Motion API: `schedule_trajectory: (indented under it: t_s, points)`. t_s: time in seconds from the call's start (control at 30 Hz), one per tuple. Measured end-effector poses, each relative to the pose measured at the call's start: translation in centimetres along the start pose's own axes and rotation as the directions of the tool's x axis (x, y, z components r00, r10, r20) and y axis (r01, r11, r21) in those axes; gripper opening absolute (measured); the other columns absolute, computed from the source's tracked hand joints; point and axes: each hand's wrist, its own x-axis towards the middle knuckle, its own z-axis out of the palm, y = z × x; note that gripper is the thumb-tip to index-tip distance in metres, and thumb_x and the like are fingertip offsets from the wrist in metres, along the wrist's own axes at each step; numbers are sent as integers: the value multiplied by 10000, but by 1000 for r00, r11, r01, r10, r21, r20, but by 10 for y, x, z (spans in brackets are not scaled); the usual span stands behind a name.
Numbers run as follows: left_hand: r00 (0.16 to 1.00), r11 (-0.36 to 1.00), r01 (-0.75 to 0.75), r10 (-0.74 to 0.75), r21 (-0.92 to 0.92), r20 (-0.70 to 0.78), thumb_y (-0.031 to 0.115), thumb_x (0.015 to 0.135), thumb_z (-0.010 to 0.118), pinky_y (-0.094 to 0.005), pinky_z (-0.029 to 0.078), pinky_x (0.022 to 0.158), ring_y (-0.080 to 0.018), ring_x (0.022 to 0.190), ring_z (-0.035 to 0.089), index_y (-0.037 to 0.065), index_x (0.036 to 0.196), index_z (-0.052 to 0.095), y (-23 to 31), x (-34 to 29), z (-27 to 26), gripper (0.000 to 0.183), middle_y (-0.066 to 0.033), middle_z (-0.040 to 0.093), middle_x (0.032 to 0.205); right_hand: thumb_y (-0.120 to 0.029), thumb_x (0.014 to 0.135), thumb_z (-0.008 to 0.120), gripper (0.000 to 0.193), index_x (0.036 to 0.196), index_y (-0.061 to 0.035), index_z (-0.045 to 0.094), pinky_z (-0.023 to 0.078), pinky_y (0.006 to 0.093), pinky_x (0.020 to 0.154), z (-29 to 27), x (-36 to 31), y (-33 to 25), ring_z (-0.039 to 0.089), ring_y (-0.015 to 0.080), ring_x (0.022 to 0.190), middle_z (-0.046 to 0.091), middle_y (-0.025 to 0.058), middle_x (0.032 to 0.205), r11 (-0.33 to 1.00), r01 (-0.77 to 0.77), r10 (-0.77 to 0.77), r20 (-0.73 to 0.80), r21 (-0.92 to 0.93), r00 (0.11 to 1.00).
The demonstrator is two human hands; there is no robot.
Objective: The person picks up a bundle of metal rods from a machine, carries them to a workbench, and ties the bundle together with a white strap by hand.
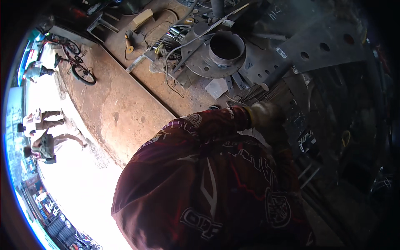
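Observation:
My left hand point(266, 113), in a pale work glove, reaches across from the left in a dark red patterned sleeve. It looks closed, with its fingers curled away from view; what they hold, if anything, is hidden. Just below it, in deep shadow, lies my right hand point(276, 134), also gloved, close to or touching the left; its fingers cannot be made out. Right beyond the gloves are a bunch of thin metal rods point(271, 92) and a dark cylinder point(278, 76) with a pale end. A light flat plate point(216, 88) lies farther left.
A round metal flange with a short pipe point(227, 48) stands ahead, beside a long steel plate with holes point(321, 52). Cables and tools surround an angle grinder point(129, 43). A bicycle point(75, 60) and several people point(39, 121) are at the far left, in bright light.

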Motion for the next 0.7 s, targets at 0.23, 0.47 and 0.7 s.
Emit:
schedule_trajectory:
  t_s: [0.23, 0.47, 0.7]
  points:
    - [940, 950, 312, -311, 12, 139, 379, 927, 614, -446, 473, 1026, -341, 1185, 614, 124, 1247, 683, -18, -72, -87, 415, -162, 659, 1233, -279, 900, 614, 276, 1112, -114, 678, 562, 444, 786, 15, -1, 8, 707, 312, 937, 716, 102, 999, 993, -73, 60, 135, 93, 989]
    - [766, 797, 572, -604, 195, 221, 399, 926, 608, -447, 451, 1051, -343, 1224, 589, 128, 1266, 672, -64, -143, -105, 440, -163, 648, 1281, -270, 898, 616, 255, 1098, -124, 675, 555, 443, 760, 35, -18, 16, 702, 307, 940, 713, 87, 982, 965, -204, 164, 228, 167, 960]
    - [857, 893, 422, -450, 159, 253, 410, 938, 627, -431, 490, 1001, -340, 1167, 630, 101, 1223, 688, -108, -108, -80, 424, -163, 678, 1235, -261, 896, 617, 234, 1085, -135, 671, 548, 443, 735, 67, -61, 54, 698, 301, 943, 711, 71, 965, 888, -393, 343, 225, 240, 912]
